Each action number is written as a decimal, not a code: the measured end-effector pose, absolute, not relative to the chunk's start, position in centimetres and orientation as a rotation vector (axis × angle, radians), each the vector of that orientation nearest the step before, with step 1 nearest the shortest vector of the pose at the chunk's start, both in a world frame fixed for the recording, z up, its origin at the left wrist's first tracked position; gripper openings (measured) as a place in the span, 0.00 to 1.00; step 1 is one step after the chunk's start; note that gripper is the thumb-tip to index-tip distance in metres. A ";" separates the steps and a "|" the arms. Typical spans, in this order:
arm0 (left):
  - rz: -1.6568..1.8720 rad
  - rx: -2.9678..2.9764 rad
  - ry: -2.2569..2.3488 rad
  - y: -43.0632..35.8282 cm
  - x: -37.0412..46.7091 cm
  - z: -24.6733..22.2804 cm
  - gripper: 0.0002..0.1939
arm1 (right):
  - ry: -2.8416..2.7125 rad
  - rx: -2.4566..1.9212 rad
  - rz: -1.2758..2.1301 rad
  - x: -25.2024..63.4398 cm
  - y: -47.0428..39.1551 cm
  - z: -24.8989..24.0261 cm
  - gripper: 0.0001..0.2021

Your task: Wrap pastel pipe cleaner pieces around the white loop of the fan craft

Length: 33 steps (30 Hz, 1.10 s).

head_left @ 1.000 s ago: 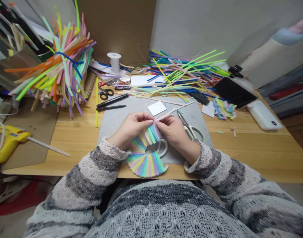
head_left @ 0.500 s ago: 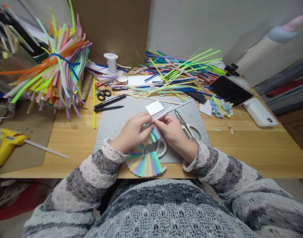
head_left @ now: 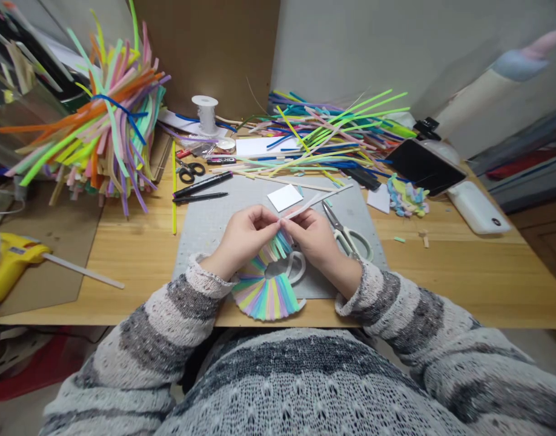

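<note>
A curved, fan-like band of pastel pipe cleaners [head_left: 266,297] hangs over the mat's front edge, its upper end rising to my fingertips. My left hand [head_left: 248,236] pinches that upper end, thumb and forefinger pressed together. Close against it, my right hand [head_left: 314,236] is closed at the same spot, on pale pipe cleaner stems [head_left: 321,197] that stick out to the upper right. A white loop [head_left: 298,269] curls below my right hand. Exactly which strand each fingertip grips is hidden.
Green-handled scissors [head_left: 346,233] lie right of my right hand on the grey mat [head_left: 205,224]. A white card [head_left: 284,197] sits beyond my hands. Farther back are loose pipe cleaners [head_left: 332,133], black scissors [head_left: 189,172] and a spool [head_left: 205,115]; a yellow glue gun [head_left: 14,260] is at left.
My left fingers have shifted up and straightened toward my right fingertips, and the upper part of the pastel band is turned lower between my hands. The camera view has shifted slightly.
</note>
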State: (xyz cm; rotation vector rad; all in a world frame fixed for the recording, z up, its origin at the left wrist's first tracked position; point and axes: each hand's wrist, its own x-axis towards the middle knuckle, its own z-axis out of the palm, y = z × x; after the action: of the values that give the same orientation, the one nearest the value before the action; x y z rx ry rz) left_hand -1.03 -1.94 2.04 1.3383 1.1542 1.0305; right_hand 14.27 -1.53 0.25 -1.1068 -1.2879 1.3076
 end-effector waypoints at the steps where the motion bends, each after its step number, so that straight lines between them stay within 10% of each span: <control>1: 1.032 1.337 1.155 -2.0 -1.0 2.1 0.09 | -1.295 -1.115 1.307 14.3 -1.5 0.2 0.14; 33: 0.998 1.272 1.150 -1.5 -1.3 2.0 0.09 | -1.451 -1.042 1.392 15.2 -0.7 0.4 0.15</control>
State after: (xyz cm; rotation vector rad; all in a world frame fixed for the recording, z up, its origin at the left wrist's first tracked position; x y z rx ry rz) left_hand -1.28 -1.48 2.04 1.2724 1.1496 0.9985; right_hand 15.21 -0.68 0.41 -1.0419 -1.4513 1.3918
